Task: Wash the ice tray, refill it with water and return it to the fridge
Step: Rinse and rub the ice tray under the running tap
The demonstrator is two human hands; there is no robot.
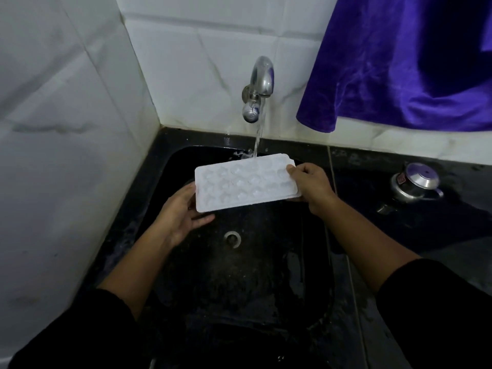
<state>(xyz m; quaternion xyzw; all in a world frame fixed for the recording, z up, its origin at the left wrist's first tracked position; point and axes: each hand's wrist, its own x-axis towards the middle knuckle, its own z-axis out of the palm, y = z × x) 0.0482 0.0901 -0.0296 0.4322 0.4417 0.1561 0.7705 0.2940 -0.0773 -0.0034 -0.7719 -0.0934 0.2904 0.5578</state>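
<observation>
Ice tray held under a running tap, centre of the frame.

The white ice tray (245,182) sits level above the black sink (165,166). The left hand (181,211) holds its left end, thumb at the edge and fingers underneath, and the right hand (310,183) pinches its right end. Water (258,137) from the steel tap (259,83) hits the tray's far edge. A purple cloth (399,62) hangs at upper right, above a metal lidded pot (415,185) on the worktop (399,222).

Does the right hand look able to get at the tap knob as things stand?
Probably yes, once freed: the right hand grips the ice tray by its end, so it must let go first. Nothing stands between it and the tap knob above the tray, and the left hand holds the other end.
</observation>
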